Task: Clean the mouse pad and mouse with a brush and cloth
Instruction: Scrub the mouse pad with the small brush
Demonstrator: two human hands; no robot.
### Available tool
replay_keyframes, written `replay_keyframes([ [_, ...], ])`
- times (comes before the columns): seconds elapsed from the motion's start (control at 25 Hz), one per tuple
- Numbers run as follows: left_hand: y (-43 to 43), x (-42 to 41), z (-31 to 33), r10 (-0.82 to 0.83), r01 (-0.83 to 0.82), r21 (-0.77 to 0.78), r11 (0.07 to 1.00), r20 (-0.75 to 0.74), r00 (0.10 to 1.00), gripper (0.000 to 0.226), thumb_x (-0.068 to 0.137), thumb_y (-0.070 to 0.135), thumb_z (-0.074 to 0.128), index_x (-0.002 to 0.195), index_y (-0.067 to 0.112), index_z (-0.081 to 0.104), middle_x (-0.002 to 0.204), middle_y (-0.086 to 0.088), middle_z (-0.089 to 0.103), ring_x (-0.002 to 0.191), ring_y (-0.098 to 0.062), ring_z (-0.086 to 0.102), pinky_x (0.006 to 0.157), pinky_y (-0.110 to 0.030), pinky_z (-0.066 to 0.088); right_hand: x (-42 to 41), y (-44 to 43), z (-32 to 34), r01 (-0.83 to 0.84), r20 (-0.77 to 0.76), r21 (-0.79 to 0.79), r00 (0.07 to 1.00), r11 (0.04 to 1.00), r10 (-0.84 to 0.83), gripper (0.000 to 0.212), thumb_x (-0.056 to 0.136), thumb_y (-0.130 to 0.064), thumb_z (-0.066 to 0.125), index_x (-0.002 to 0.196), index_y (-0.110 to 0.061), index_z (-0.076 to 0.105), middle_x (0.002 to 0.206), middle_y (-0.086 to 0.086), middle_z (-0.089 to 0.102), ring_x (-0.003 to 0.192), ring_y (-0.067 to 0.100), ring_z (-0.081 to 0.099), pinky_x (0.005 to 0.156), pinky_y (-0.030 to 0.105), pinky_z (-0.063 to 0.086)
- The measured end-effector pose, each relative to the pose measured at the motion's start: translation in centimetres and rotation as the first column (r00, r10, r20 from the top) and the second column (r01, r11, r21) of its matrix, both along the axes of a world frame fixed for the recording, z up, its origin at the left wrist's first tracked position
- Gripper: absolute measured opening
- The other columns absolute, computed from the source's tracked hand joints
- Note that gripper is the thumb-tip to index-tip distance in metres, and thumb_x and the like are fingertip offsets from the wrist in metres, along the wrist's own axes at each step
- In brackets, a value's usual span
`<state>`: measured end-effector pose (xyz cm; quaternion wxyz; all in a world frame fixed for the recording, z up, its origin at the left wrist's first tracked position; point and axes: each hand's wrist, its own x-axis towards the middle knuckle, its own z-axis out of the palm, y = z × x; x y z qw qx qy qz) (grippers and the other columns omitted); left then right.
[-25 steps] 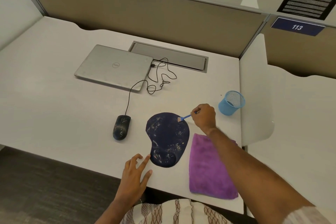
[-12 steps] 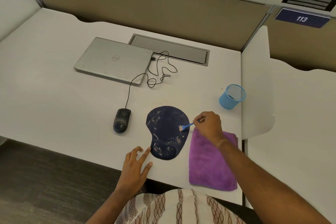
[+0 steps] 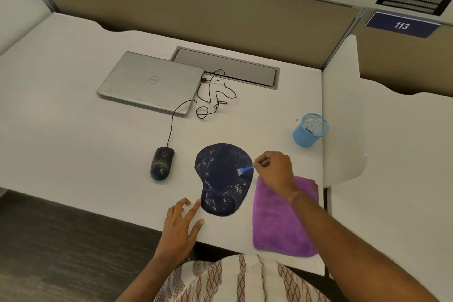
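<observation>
Right hand [image 3: 274,170]: fingers curled, pinching brush [image 3: 245,169] handle; bristles on pad [image 3: 221,179], right side. Left hand [image 3: 181,225]: fingers spread, straight, index tip touching pad's near edge. Mouse [image 3: 161,163] left of pad; cloth [image 3: 277,223] right. Mesh cup [image 3: 310,130] upright, contents unclear.

Office cubicle: tan partition panels [image 3: 196,7], numbered plate 113 [image 3: 402,25], white desk [image 3: 61,130] with cable tray (closed) [image 3: 225,66], laptop [image 3: 152,81].
</observation>
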<state>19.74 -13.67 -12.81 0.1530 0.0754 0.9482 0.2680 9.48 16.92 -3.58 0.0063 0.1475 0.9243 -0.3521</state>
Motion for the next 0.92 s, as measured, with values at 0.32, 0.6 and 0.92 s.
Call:
replay_keyframes([
  [0.32, 0.2, 0.0, 0.5, 0.001, -0.001, 0.013, 1.0, -0.01, 1.0, 0.063, 0.092, 0.065, 0.03, 0.149, 0.039, 0.034, 0.149, 0.008, 0.027, 0.136, -0.015, 0.026, 0.111, -0.042, 0.04, -2.0, 3.3, 0.6, 0.132, -0.013, 0.075, 0.991, 0.988, -0.132, 0.008, 0.084, -0.017, 0.075, 0.087, -0.01, 0.074, 0.079, 0.003, 0.074, 0.065, 0.012, 0.064, 0.06, 0.013, 0.045],
  [0.6, 0.1, 0.1, 0.2, -0.003, 0.003, -0.007, 1.0, -0.001, 1.0, 0.063, 0.091, 0.067, 0.029, 0.149, 0.041, 0.032, 0.151, 0.008, 0.025, 0.137, -0.016, 0.025, 0.112, -0.043, 0.038, -3.6, -0.7, -0.5, 0.043, -0.016, -0.02, 0.999, 0.999, -0.044, 0.003, 0.08, -0.016, 0.076, 0.08, -0.013, 0.074, 0.072, -0.001, 0.073, 0.065, 0.011, 0.067, 0.068, 0.027, 0.058],
  [0.92, 0.2, 0.2, 0.2, -0.001, 0.001, -0.012, 1.0, -0.007, 1.0, 0.061, 0.093, 0.064, 0.031, 0.149, 0.04, 0.031, 0.15, 0.008, 0.025, 0.137, -0.016, 0.025, 0.112, -0.042, 0.038, -4.2, 3.2, 0.0, 0.196, -0.064, 0.04, 0.979, 0.98, -0.193, 0.004, 0.078, -0.011, 0.075, 0.075, -0.009, 0.073, 0.072, 0.003, 0.072, 0.064, 0.015, 0.066, 0.055, 0.021, 0.05],
])
